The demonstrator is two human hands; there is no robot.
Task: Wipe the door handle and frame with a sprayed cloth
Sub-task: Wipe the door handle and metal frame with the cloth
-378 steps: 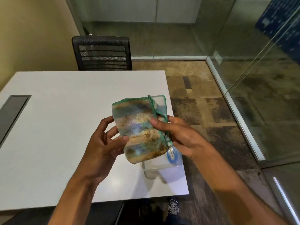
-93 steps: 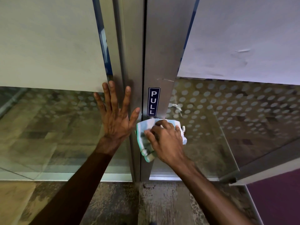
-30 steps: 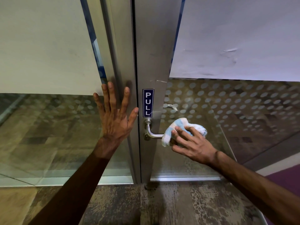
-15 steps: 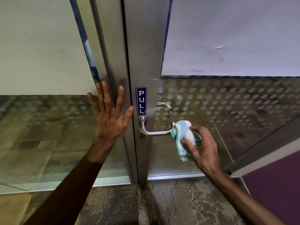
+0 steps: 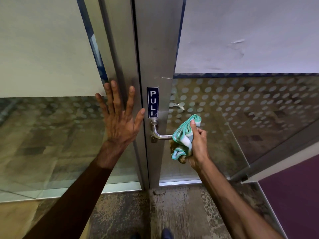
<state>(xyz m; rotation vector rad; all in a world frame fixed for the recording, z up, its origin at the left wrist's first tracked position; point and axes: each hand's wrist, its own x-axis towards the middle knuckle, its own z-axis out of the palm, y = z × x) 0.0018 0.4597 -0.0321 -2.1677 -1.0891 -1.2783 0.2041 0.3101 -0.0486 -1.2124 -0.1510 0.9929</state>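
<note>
Since a moment ago right hand (image 5: 198, 144) re-bunched soft, limp cloth (image 5: 183, 138) at lever handle (image 5: 162, 135) tip, fist closed on it; left hand (image 5: 120, 121) open, flat against door frame (image 5: 120, 66).

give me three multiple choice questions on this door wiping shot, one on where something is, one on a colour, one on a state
1. Where is the PULL sign?
A. just above the door handle
B. below the handle
C. on the floor

2. What colour is the edging of the cloth?
A. red
B. green
C. black

3. How is the left hand?
A. clenched round the handle
B. holding a spray bottle
C. open and flat against the door frame

Answers:
1 A, the sign sits on the metal stile right over the handle's base.
2 B, a green hem runs along the bunched cloth in the right hand.
3 C, its fingers are spread on the frame.
</note>
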